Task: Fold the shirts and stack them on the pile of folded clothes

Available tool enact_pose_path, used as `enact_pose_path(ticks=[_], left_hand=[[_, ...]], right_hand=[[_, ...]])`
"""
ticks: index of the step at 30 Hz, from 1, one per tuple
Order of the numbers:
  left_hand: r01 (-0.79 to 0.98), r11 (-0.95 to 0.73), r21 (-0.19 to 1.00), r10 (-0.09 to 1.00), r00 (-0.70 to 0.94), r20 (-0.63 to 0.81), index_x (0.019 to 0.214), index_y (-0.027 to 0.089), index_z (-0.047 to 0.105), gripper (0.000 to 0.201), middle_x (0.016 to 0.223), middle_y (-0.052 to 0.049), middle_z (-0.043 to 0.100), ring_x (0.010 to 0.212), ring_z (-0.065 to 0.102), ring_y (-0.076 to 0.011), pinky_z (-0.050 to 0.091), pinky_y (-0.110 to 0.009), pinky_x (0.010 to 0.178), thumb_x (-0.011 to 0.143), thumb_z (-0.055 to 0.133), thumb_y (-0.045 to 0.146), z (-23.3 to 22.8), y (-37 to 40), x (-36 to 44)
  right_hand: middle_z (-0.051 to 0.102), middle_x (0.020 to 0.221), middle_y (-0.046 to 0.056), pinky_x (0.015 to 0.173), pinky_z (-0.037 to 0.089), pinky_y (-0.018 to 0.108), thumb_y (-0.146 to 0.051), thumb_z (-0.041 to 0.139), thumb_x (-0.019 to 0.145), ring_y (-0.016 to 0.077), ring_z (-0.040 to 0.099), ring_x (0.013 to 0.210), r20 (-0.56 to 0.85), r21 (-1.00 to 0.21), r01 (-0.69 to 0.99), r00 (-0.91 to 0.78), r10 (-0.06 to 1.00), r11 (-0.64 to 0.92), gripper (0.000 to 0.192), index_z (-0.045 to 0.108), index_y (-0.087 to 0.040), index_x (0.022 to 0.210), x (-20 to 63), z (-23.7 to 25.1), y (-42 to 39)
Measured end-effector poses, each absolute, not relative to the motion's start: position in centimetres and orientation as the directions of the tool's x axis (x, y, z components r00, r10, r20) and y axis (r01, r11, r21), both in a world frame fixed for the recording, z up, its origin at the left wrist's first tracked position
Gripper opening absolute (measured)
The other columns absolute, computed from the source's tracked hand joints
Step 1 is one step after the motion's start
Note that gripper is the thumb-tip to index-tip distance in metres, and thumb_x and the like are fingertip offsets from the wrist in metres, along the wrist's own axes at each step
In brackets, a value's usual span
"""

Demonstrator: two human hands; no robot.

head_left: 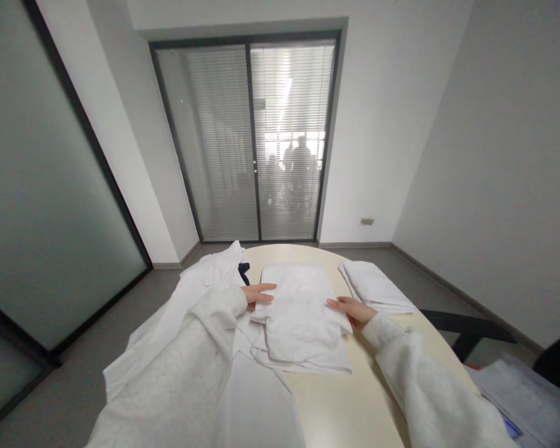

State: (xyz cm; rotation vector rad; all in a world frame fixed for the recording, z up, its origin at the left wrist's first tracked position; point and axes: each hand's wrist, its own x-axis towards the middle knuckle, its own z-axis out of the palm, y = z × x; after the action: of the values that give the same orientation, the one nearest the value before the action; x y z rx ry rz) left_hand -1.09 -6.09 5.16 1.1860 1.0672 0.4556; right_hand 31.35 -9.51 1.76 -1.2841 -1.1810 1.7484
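A partly folded white garment (298,311) lies in front of me on the table, its lower layers spreading out beyond the folded top. Along its left edge, my left hand (257,295) rests with fingers stretched out over the cloth; it is open. My right hand (354,310) is at the right edge, one digit on top of the fabric and the other fingers curled down by the side, closed on the cloth. Part of that grip is hidden. Loose white cloth (205,277) is heaped to the left, partly under my left sleeve.
A folded white cloth (376,286) sits at the table's right side. The pale table (331,404) has a rounded far edge. A small dark item (244,272) shows beside the heap. A black chair armrest (462,325) and papers (527,389) are at right.
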Motion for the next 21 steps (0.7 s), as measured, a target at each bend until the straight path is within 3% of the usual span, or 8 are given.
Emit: enact_pose_path(ticks=[5,9,13,17,19,21], left_hand=[[0.28,0.396,0.875,0.701,0.523,-0.485,0.129,0.026,0.044,0.085,0.091,-0.004,0.064,0.076,0.062,-0.0209,0.048,-0.03,0.064,0.053,0.08,0.038,5.3,-7.7,-2.0],[0.201,0.355,0.913,0.669,0.628,-0.398,0.12,0.024,0.054,0.076,0.097,-0.004,0.063,0.088,0.06,-0.0227,0.048,-0.037,0.077,0.049,0.082,0.031,4.1,-9.7,-2.9],[0.048,0.204,0.978,0.787,0.586,-0.193,0.102,0.018,0.065,0.061,0.094,-0.005,0.065,0.092,0.058,-0.0223,0.044,-0.034,0.084,0.043,0.083,0.019,2.8,-10.5,-2.4],[-0.221,0.136,0.966,0.897,0.442,-0.026,0.095,0.015,0.066,0.047,0.092,-0.006,0.065,0.087,0.059,-0.0188,0.043,-0.031,0.084,0.05,0.079,0.018,2.9,-10.3,-1.3],[-0.244,0.17,0.955,0.897,0.439,-0.048,0.102,0.016,0.063,0.051,0.09,-0.005,0.065,0.082,0.06,-0.0167,0.044,-0.03,0.082,0.053,0.077,0.018,2.9,-10.2,-1.1],[-0.103,0.235,0.967,0.846,0.512,-0.151,0.11,0.018,0.059,0.059,0.085,-0.004,0.064,0.076,0.06,-0.0156,0.046,-0.031,0.079,0.054,0.077,0.021,2.8,-10.2,-1.4]], right_hand=[[0.066,0.101,0.009,0.064,0.053,0.032,-0.034,0.075,0.06,0.0196,0.064,0.076,-0.287,-0.944,-0.018,-0.446,0.848,-0.329,0.051,0.054,-0.018,0.104,30.6,1.2,-13.2],[0.063,0.11,0.01,0.082,0.05,0.039,-0.021,0.077,0.051,0.0249,0.061,0.094,-0.09,-0.969,-0.173,-0.412,0.907,-0.175,0.059,0.055,-0.018,0.105,29.0,0.8,-14.0],[0.066,0.104,0.01,0.081,0.05,0.041,-0.018,0.073,0.052,0.0279,0.062,0.094,-0.104,-0.931,-0.303,-0.315,0.943,-0.205,0.053,0.057,-0.02,0.102,27.9,1.2,-14.2],[0.067,0.1,0.01,0.083,0.05,0.04,-0.02,0.067,0.059,0.0268,0.061,0.097,-0.08,-0.889,-0.417,-0.262,0.962,-0.188,0.043,0.056,-0.018,0.101,27.7,2.1,-14.0],[0.067,0.097,0.011,0.085,0.049,0.04,-0.03,0.064,0.066,0.0256,0.06,0.098,-0.136,-0.863,-0.435,-0.289,0.948,-0.256,0.036,0.056,-0.016,0.098,27.8,2.2,-14.0],[0.068,0.095,0.013,0.085,0.049,0.04,-0.041,0.059,0.073,0.0246,0.061,0.098,-0.234,-0.848,-0.39,-0.331,0.914,-0.358,0.035,0.057,-0.015,0.096,27.9,2.0,-14.1]])
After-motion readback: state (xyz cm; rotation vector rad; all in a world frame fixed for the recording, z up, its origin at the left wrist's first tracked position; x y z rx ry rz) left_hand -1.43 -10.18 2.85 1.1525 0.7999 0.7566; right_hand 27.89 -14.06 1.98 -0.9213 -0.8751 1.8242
